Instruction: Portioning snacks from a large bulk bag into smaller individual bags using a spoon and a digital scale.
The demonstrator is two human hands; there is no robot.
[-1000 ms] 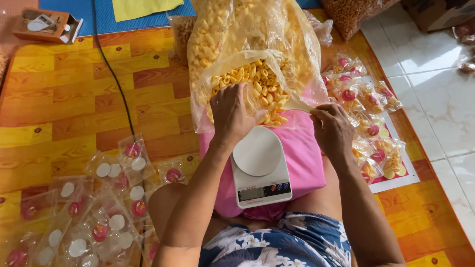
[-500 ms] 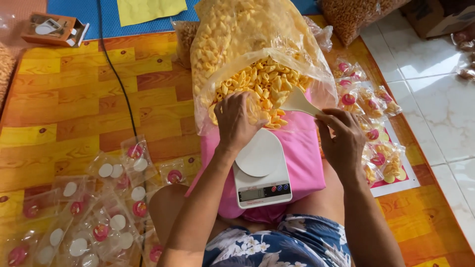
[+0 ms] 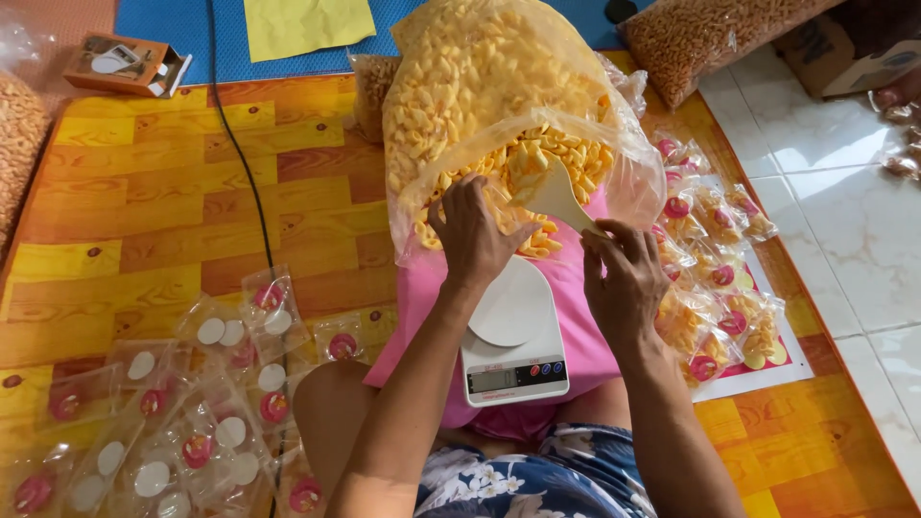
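Head camera looks straight down: the left hand (image 3: 472, 233) sits curled at the mouth of the big clear bag of yellow snacks (image 3: 480, 86), fingers apparently pinching the plastic edge, though the grip itself is hard to see, while the right hand (image 3: 624, 278) is closed around the handle of a white scoop (image 3: 554, 195) whose blade pokes into the bag's opening. Just below both hands a white kitchen scale (image 3: 513, 341) rests on pink cloth (image 3: 585, 336). Flat empty pouches with round white and pink labels (image 3: 206, 412) lie lower left; filled pouches with pink labels (image 3: 720, 278) crowd the right.
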